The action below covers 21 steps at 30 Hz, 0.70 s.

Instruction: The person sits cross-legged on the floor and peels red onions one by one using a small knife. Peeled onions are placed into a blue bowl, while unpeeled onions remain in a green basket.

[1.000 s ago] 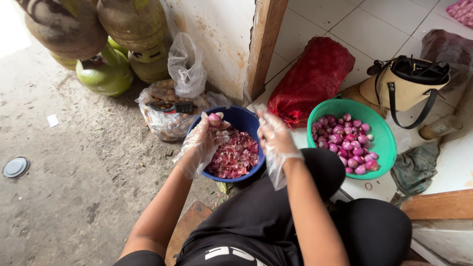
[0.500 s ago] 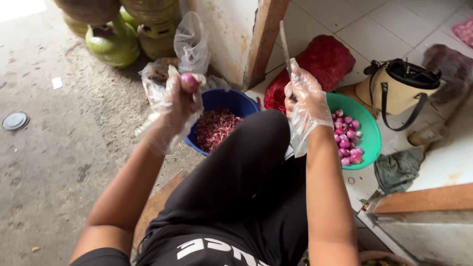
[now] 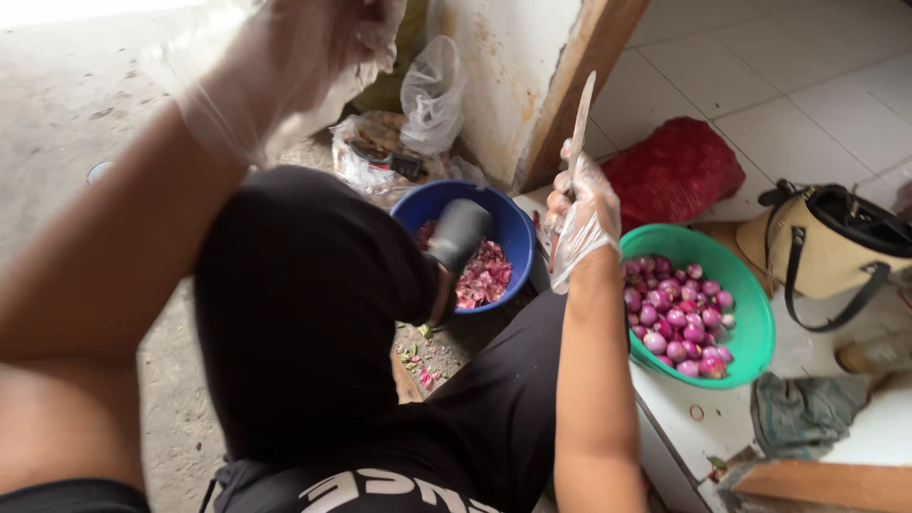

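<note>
Above the blue bowl [image 3: 513,223], the right hand [image 3: 581,214], in a thin clear plastic glove, is closed around the handle of a knife [image 3: 577,128] whose pale blade points up and slightly left, in front of the wooden door frame [image 3: 579,66]. The left hand [image 3: 313,47], also gloved, is raised close to the camera at the top edge of the view; whether it holds anything cannot be told, since its fingers run out of the picture. Below the knife hand, the blue bowl holds reddish-purple shallot peelings [image 3: 484,275], partly hidden behind the person's black-clad knee. Just to the right sits a green bowl [image 3: 750,313] of peeled pink shallots [image 3: 679,318]. Behind it lies a red mesh sack [image 3: 674,171], and further right a tan bag with black straps [image 3: 826,247]. Clear plastic bags [image 3: 418,123] rest against the wall behind the blue bowl.
</note>
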Available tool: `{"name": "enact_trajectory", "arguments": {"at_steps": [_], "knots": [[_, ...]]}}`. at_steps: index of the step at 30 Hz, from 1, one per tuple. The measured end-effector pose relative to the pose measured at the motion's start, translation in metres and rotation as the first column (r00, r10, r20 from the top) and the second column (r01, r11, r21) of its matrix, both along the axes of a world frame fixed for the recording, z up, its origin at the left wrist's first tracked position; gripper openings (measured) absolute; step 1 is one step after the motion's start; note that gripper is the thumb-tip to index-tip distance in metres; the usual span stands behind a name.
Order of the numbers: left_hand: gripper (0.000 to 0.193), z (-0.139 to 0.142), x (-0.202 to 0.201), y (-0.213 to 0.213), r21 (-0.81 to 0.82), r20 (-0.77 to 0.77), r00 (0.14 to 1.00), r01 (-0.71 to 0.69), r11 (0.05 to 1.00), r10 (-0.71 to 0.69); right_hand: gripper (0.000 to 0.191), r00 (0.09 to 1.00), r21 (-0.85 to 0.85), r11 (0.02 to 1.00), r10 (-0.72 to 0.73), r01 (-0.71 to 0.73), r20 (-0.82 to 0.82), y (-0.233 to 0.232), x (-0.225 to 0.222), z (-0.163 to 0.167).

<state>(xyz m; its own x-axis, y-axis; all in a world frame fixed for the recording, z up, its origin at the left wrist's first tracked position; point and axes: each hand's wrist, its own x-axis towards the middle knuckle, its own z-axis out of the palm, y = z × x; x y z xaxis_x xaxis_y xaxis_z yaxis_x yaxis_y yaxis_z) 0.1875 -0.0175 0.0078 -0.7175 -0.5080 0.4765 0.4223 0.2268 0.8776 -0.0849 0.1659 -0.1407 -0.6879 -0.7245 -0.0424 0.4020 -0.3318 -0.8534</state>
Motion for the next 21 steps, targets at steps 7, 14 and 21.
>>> {"name": "enact_trajectory", "arguments": {"at_steps": [7,14,21], "knots": [[0.047,-0.018,0.006,-0.007,0.238,0.147,0.988,0.019,0.971,-0.055,0.024,0.991,0.048,0.991,0.125,-0.127,0.038,-0.019,0.019,-0.032],[0.036,-0.095,-0.047,-0.012,0.680,0.014,0.926,0.269,0.682,-0.378,0.025,0.981,0.013,0.987,0.159,-0.158,-0.108,-0.005,0.023,0.000],[0.049,-0.146,-0.084,-0.051,0.712,0.036,0.872,0.320,0.625,-0.488,0.047,0.852,0.058,0.970,0.236,-0.237,-0.467,-0.058,0.042,0.021]]}}
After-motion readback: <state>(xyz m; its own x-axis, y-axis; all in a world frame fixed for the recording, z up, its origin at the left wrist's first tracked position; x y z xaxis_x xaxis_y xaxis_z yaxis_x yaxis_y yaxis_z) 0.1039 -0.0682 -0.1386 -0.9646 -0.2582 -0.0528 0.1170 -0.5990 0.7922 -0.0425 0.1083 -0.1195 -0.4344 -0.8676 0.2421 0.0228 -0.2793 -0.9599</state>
